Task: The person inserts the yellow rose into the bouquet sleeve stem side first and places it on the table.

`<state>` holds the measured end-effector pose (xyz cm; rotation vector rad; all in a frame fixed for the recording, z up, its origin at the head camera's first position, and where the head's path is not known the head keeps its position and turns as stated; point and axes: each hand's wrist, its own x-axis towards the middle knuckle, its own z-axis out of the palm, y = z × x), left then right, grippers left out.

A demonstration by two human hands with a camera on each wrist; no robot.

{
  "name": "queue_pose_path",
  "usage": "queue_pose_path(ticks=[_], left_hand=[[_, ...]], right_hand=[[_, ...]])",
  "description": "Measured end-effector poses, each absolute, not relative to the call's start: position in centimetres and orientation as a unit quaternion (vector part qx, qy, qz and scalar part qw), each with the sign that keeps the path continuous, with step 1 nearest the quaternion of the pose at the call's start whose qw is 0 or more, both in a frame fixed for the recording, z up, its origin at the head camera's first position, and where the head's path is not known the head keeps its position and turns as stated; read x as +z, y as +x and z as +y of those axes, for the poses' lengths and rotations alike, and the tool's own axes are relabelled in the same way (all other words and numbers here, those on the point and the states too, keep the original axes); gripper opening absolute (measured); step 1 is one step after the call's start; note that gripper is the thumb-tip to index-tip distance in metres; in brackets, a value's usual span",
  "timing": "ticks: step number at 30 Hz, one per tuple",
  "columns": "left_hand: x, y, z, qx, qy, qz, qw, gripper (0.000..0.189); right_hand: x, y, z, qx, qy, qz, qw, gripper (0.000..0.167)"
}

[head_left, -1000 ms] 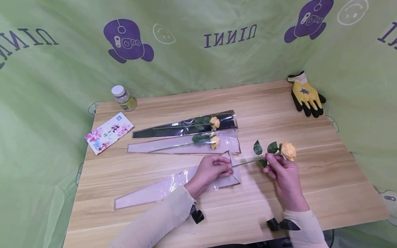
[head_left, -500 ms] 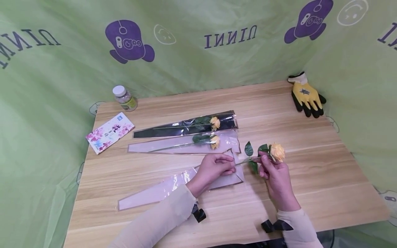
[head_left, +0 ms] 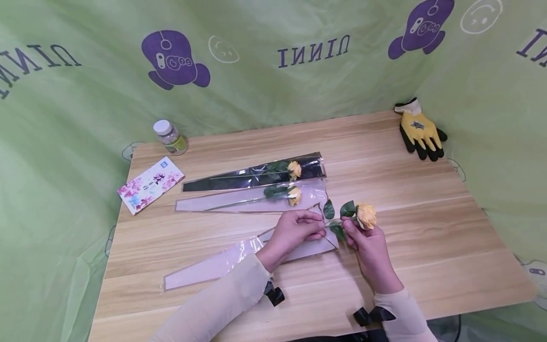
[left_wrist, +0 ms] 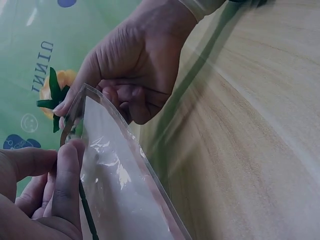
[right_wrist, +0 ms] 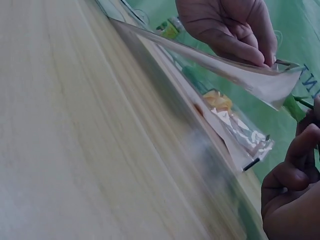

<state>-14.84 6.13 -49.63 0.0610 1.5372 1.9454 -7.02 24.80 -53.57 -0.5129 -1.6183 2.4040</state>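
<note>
My right hand (head_left: pixel 369 254) pinches a peach-yellow rose (head_left: pixel 366 215) by the stem just below its bloom, green leaves spreading around the fingers. A pale, clear-fronted flower sleeve (head_left: pixel 209 266) lies slanted on the table with its wide end raised. At that mouth, my left hand (head_left: pixel 297 233) pinches the sleeve's edge between thumb and fingers. The left wrist view shows the dark green stem (left_wrist: pixel 88 212) running down along the sleeve, its lower part inside. In the right wrist view, a leaf (right_wrist: pixel 295 108) sits right at the sleeve's open end.
Behind the hands lie a black sleeve (head_left: pixel 226 181) and a pale sleeve (head_left: pixel 231 202), each with a rose inside. A flowered card packet (head_left: pixel 151 185) and a white-capped jar (head_left: pixel 171 137) stand left. A yellow-black glove (head_left: pixel 420 130) rests at the back right.
My right hand has moved left with the rose, bringing bloom and leaves up to the sleeve's mouth as the stem slides in. The left hand stays at the sleeve's edge.
</note>
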Motion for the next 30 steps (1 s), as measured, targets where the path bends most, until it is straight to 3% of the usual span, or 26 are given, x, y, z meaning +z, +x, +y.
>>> queue_pose_path(ticks=[11, 16, 19, 25, 27, 30], left_hand=[[-49.5, -14.8, 5.8, 0.737, 0.036, 0.59, 0.329, 0.018], [-49.6, -15.0, 5.6, 0.737, 0.043, 0.588, 0.33, 0.017], [-49.7, -15.1, 5.3, 0.735, 0.047, 0.588, 0.335, 0.016], [-49.8, -15.6, 4.4, 0.719, 0.052, 0.603, 0.343, 0.016], [-49.7, -15.8, 4.2, 0.712, 0.061, 0.608, 0.346, 0.017], [-49.4, -15.9, 4.0, 0.703, 0.076, 0.613, 0.352, 0.018]], right_hand=[[-53.3, -7.2, 23.9, 0.774, -0.199, -0.599, 0.044, 0.014], [-53.6, -7.5, 23.9, 0.767, -0.151, -0.623, 0.012, 0.019], [-53.9, -7.4, 24.2, 0.778, -0.095, -0.621, -0.001, 0.011], [-54.0, -6.9, 25.5, 0.81, 0.052, -0.579, -0.077, 0.064], [-53.9, -6.9, 25.9, 0.819, 0.058, -0.562, -0.097, 0.064], [-53.7, -6.9, 26.2, 0.82, 0.032, -0.564, -0.098, 0.047]])
